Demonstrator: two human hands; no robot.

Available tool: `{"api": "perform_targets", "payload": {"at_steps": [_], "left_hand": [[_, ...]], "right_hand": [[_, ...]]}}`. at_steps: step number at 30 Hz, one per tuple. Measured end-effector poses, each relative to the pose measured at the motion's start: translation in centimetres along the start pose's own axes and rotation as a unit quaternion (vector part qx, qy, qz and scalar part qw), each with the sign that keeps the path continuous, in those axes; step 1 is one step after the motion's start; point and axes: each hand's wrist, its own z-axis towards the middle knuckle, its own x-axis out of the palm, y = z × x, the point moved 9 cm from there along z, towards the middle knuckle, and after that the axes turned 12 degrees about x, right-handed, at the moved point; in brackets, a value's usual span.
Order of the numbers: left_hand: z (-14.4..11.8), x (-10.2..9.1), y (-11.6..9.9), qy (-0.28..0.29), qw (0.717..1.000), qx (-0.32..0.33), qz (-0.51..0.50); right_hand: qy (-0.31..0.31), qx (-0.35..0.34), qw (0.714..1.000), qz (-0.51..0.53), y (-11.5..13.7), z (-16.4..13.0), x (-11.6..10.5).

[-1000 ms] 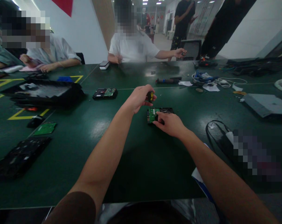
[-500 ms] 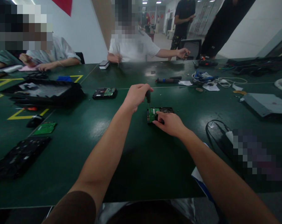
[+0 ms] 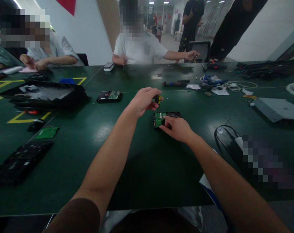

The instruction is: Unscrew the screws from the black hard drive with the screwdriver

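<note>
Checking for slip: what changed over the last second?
Little. The left hand stays closed on the screwdriver, upright over the hard drive; its yellow-marked handle turned out of sight, then back into view. The right hand still presses the drive on the table, unmoved.

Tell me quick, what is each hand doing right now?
Left hand: closed around a small black-and-yellow screwdriver.
Right hand: fingers pressed down on the black hard drive with a green circuit board.
</note>
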Motion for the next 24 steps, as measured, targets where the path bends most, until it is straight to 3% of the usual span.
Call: {"api": "perform_targets", "payload": {"at_steps": [8, 13, 18, 24], "left_hand": [[-0.6, 1.4, 0.7, 0.075, 0.995, -0.054, -0.046], [-0.2, 0.8, 1.0, 0.034, 0.997, -0.053, -0.055], [-0.2, 0.6, 0.8, 0.037, 0.998, -0.043, -0.026], [-0.1, -0.2, 0.7, -0.003, 1.000, -0.030, 0.004]], "right_hand": [[-0.008, -0.010, 1.000, 0.004, 0.2, -0.2, -0.3], [-0.002, -0.006, 1.000, 0.006, 0.1, -0.1, -0.2], [-0.005, -0.003, 1.000, 0.005, 0.1, -0.1, -0.1], [-0.004, 0.002, 1.000, 0.003, 0.0, -0.1, -0.1]]}}
